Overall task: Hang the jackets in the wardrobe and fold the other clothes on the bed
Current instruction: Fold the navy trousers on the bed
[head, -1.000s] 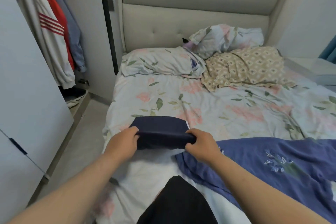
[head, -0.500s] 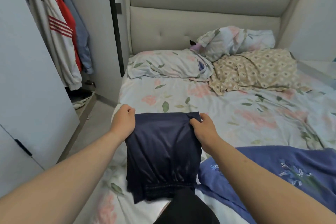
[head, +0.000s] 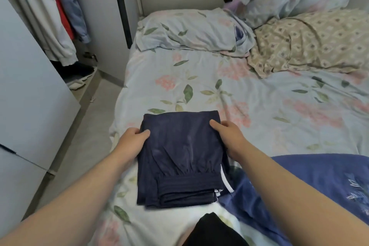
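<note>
Now we hold the folded navy garment flat on the bed near its left edge; our left hand and right hand each pinch one side, thumbs on top, fingers curled round the edges.

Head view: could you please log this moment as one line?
stage: folding; left hand: grips navy trousers, left edge; right hand: grips right edge; navy trousers: folded, on bed
</note>
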